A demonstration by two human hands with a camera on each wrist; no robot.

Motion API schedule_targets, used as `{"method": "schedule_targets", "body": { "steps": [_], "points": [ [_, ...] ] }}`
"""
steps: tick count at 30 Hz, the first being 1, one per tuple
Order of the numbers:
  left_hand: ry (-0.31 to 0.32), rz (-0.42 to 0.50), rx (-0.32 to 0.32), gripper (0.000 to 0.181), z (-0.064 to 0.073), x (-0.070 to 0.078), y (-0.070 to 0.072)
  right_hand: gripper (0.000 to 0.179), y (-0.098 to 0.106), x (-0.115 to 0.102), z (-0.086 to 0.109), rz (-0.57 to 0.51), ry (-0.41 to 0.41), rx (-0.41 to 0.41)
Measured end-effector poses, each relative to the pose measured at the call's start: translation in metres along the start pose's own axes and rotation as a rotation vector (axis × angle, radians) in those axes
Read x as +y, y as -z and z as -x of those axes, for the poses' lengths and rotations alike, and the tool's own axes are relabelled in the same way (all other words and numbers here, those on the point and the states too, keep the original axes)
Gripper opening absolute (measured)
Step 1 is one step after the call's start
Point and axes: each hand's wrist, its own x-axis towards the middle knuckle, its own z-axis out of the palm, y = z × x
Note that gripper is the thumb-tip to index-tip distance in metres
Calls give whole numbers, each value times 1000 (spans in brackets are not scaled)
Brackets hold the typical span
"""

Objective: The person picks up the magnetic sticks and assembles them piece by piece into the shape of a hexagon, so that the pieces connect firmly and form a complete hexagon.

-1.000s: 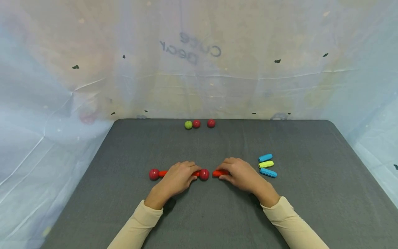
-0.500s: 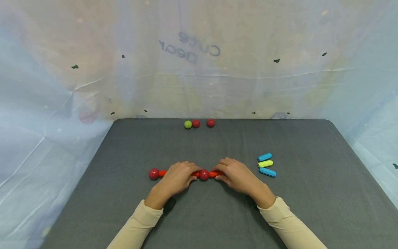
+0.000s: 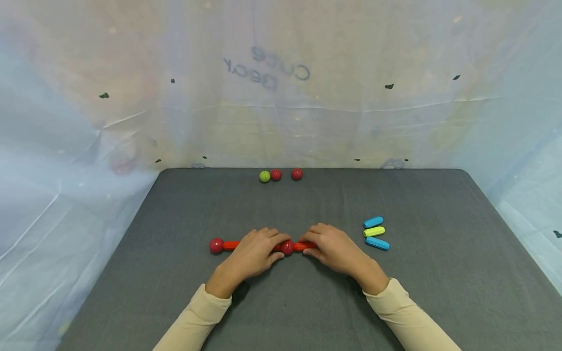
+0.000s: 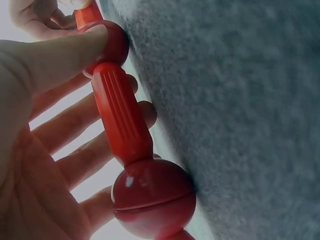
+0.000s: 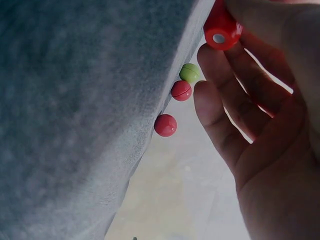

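Red balls and ribbed red sticks form a row on the grey table (image 3: 281, 302). In the head view, a red ball (image 3: 216, 245) is at its left end, followed by a red stick (image 3: 230, 245). My left hand (image 3: 253, 252) covers the middle, where the left wrist view shows a seamed ball (image 4: 155, 197) and a ribbed stick (image 4: 120, 112). Its thumb and fingers grip the right-hand ball (image 4: 119, 45). My right hand (image 3: 337, 248) pinches another red stick (image 3: 304, 246), whose left end meets that ball. The stick's other end (image 5: 222, 37) shows a white centre.
Right of my right hand lie two blue sticks (image 3: 373, 222) (image 3: 377, 243) with a yellow stick (image 3: 374, 231) between them. Along the far edge sit a green ball (image 3: 265, 176) and two red balls (image 3: 275, 175) (image 3: 296, 174). A pale sheet (image 3: 329, 131) hangs behind the table.
My right hand has moved left, bringing its red stick up against the right-hand ball. My left hand has shifted right, from the stick onto that ball.
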Motion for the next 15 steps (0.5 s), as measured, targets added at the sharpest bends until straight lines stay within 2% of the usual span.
{"method": "schedule_targets", "body": {
  "steps": [7, 15],
  "points": [
    [-1, -9, 2, 40, 0, 2, -2, 19, -1, -2, -1, 0, 12, 8],
    [-5, -43, 37, 37, 0, 1, -3, 19, -2, -4, -2, 9, 23, 6]
  ]
}}
